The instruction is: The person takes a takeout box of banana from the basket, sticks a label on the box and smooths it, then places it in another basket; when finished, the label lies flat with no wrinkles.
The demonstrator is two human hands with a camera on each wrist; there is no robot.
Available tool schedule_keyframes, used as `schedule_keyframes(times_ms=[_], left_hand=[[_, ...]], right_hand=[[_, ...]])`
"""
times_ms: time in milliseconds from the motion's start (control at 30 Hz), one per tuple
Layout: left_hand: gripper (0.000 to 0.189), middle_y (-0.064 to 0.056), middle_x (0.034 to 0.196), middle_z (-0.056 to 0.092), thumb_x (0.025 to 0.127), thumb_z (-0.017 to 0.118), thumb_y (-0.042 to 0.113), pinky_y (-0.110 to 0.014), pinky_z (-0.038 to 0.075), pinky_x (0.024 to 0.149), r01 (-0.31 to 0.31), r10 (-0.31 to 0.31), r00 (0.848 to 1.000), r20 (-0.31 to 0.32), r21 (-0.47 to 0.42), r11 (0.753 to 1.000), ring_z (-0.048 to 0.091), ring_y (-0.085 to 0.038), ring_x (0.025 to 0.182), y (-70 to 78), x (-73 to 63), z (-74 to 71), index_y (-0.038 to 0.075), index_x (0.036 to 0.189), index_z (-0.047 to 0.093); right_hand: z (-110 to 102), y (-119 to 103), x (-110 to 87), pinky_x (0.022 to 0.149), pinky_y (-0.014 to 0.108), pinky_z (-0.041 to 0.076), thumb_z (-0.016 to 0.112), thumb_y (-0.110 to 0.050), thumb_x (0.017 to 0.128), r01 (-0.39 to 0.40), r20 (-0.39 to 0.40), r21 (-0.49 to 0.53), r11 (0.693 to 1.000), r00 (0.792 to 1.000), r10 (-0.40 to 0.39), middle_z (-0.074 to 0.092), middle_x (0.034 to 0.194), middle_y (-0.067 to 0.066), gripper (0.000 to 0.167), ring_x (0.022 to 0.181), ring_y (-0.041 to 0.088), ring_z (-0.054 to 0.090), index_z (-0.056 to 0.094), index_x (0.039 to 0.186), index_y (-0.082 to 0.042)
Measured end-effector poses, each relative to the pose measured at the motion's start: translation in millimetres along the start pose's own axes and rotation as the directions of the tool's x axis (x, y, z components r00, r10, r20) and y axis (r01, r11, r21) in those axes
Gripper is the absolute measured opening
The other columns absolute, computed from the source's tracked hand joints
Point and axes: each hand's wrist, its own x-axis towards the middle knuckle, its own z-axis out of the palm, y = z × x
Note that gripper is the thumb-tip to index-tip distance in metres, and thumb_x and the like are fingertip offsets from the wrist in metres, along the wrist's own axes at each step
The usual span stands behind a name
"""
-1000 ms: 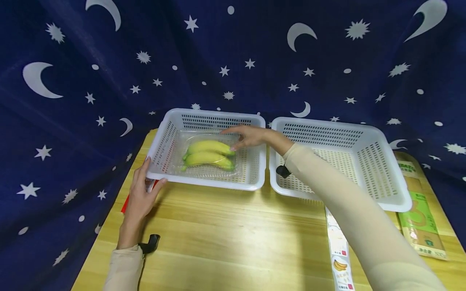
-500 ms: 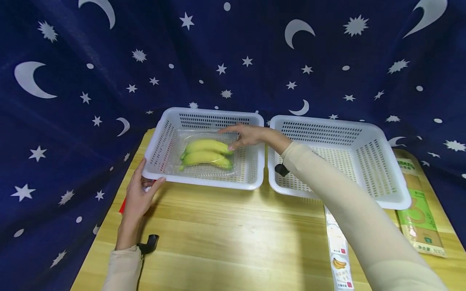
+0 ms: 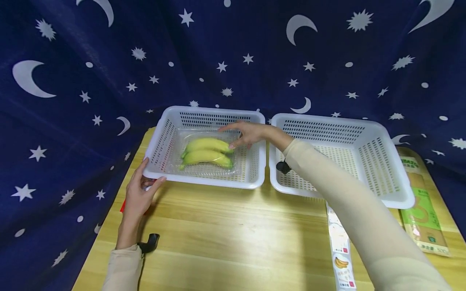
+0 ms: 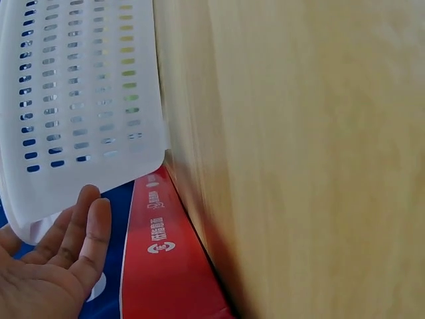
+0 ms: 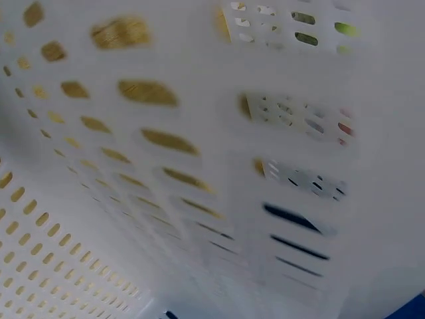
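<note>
Left of centre in the head view, I had the left hand [image 3: 137, 197] clamped round the near-left corner of the left basket [image 3: 204, 183], thumb at the front rim, presumably to steady it. Inside, near frame centre, lay a clear box [image 3: 234, 167], apparently keeping the bananas [image 3: 208, 150] together yet visible. I held the right hand [image 3: 248, 133] over the box's right end, thumb and fingers apart, suiting its breadth. The right basket [image 3: 398, 173] stood at right, beneath the forearm.
</note>
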Motion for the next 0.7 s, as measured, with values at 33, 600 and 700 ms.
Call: schedule_keyframes(times_ms=[33, 600, 700], left_hand=[[0.082, -0.015, 0.138, 0.050, 0.085, 0.077, 0.017, -0.004, 0.045, 0.079, 0.003, -0.003, 1.000, 0.000, -0.003, 1.000, 0.055, -0.006, 0.093, 0.4, 0.0, 0.1, 0.026, 0.154, 0.033], [0.083, -0.014, 0.142, 0.051, 0.084, 0.078, 0.013, -0.003, 0.047, 0.080, 0.042, -0.042, 0.999, 0.007, -0.085, 0.996, 0.058, 0.000, 0.092, -2.3, 3.9, 1.1, 0.030, 0.153, 0.034], [0.082, -0.016, 0.139, 0.052, 0.084, 0.077, 0.010, -0.003, 0.048, 0.078, 0.042, -0.042, 0.999, 0.006, -0.105, 0.994, 0.059, 0.000, 0.088, -1.9, 1.5, 0.5, 0.028, 0.152, 0.035]], right_hand=[[-0.6, 0.0, -0.1, 0.068, 0.052, 0.059, 0.074, -0.030, 0.088, -0.003, 0.000, 0.008, 1.000, 1.000, 0.003, 0.004, 0.163, 0.012, 0.075, 0.106, 0.031, 0.059, 0.034, 0.152, -0.033], [-3.9, 1.3, -1.5, 0.074, 0.053, 0.058, 0.074, -0.023, 0.088, 0.004, -0.012, 0.077, 0.997, 1.000, -0.003, -0.008, 0.164, 0.014, 0.075, 0.131, 0.040, 0.043, 0.035, 0.152, -0.032], [-4.5, 3.0, -1.0, 0.077, 0.055, 0.057, 0.072, -0.018, 0.090, 0.018, -0.009, 0.150, 0.988, 1.000, -0.017, -0.013, 0.163, 0.013, 0.072, 0.120, 0.040, 0.052, 0.036, 0.151, -0.029]])
